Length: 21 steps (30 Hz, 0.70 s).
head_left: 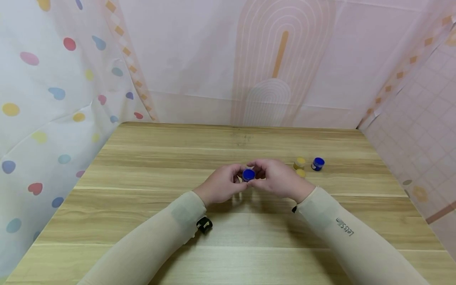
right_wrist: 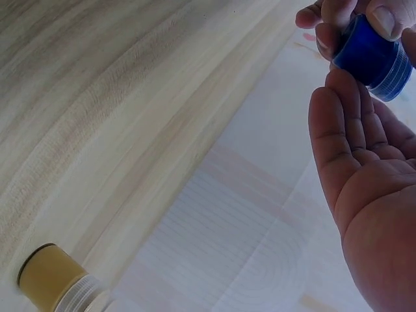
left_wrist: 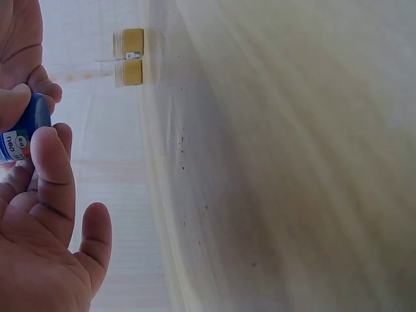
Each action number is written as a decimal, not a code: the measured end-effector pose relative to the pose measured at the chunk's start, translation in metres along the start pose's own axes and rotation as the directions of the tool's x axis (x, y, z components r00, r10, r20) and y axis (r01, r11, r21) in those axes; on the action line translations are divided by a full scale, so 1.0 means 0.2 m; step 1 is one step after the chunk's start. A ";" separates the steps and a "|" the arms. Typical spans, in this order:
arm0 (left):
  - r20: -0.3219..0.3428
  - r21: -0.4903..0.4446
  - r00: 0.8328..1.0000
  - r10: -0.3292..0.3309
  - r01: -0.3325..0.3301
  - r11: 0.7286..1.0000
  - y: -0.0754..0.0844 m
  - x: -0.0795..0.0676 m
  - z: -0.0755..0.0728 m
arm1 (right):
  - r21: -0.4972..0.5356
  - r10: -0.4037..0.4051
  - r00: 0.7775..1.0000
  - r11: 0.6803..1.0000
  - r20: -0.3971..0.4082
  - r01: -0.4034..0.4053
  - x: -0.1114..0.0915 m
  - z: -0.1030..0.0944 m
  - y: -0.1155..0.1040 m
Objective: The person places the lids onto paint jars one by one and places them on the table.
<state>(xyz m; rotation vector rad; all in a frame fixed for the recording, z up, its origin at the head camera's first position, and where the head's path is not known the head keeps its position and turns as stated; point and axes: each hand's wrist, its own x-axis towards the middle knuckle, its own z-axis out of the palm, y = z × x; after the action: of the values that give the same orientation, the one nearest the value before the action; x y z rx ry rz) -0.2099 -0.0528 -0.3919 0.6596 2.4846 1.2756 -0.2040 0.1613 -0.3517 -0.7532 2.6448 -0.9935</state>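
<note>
A small jar of blue paint with a clear lid is held just above the wooden table, between the two hands. From the left side, the left hand pinches it with its fingertips. On the other side the right hand has thumb and fingertips on the same jar. In the left wrist view a white printed label shows on the blue jar, and the left little finger stands away from it. The right wrist view shows the jar tilted, with the right hand's long fingers against it.
Two yellow paint jars stand on the table beyond the right hand, one partly hidden behind it. Another blue paint jar is to their right. A patterned cloth hangs along the table's back edge and both sides.
</note>
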 end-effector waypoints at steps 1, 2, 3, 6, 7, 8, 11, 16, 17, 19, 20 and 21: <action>-0.001 0.004 1.000 0.001 -0.001 1.000 0.00 0.00 0.00 | 0.000 -0.003 1.000 1.000 0.003 0.003 0.00 0.00 0.00; -0.003 0.008 1.000 0.006 -0.006 1.000 0.00 0.00 0.00 | 0.000 -0.008 1.000 1.000 0.005 0.008 0.00 0.00 0.00; -0.004 0.010 1.000 0.010 -0.010 1.000 -0.01 0.00 0.00 | -0.002 -0.015 1.000 1.000 0.008 0.015 0.00 0.00 0.00; -0.009 0.019 1.000 0.025 -0.025 1.000 -0.02 0.01 0.00 | -0.005 -0.034 0.999 0.999 0.013 0.034 0.00 -0.01 0.00; -0.009 0.018 1.000 0.026 -0.026 0.999 -0.02 0.01 0.00 | -0.007 -0.041 0.999 0.999 0.014 0.041 0.00 -0.01 0.00; -0.009 0.018 1.000 0.026 -0.026 0.999 -0.02 0.01 0.00 | -0.008 -0.046 0.999 0.999 0.014 0.046 0.00 0.00 0.00; -0.006 0.010 1.000 0.018 -0.018 1.000 -0.02 0.01 0.00 | -0.011 -0.047 0.999 0.999 0.012 0.048 -0.01 0.00 0.01; -0.001 -0.008 1.000 0.001 -0.001 1.000 -0.01 0.00 0.00 | -0.003 -0.019 1.000 1.000 0.003 0.019 -0.01 0.00 0.00; -0.001 -0.008 1.000 0.002 -0.002 1.000 -0.01 0.00 0.00 | 0.001 -0.014 1.000 1.000 0.002 0.014 -0.01 0.00 -0.01; -0.002 -0.002 1.000 0.005 -0.005 1.000 -0.01 0.00 0.00 | 0.010 -0.011 1.000 1.000 0.000 0.011 0.00 -0.01 -0.01; -0.002 0.003 1.000 0.007 -0.007 1.000 -0.01 0.00 0.00 | 0.012 -0.013 1.000 1.000 0.001 0.013 0.00 -0.01 -0.01; -0.004 0.007 1.000 0.010 -0.010 1.000 -0.01 0.00 0.00 | 0.012 -0.018 1.000 1.000 0.002 0.018 0.00 -0.01 -0.01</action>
<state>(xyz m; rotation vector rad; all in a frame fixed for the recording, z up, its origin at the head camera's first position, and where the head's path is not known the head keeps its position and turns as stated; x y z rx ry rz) -0.2107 -0.0532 -0.3931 0.6723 2.4925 1.2738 -0.2033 0.1617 -0.3494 -0.7758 2.6322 -1.0110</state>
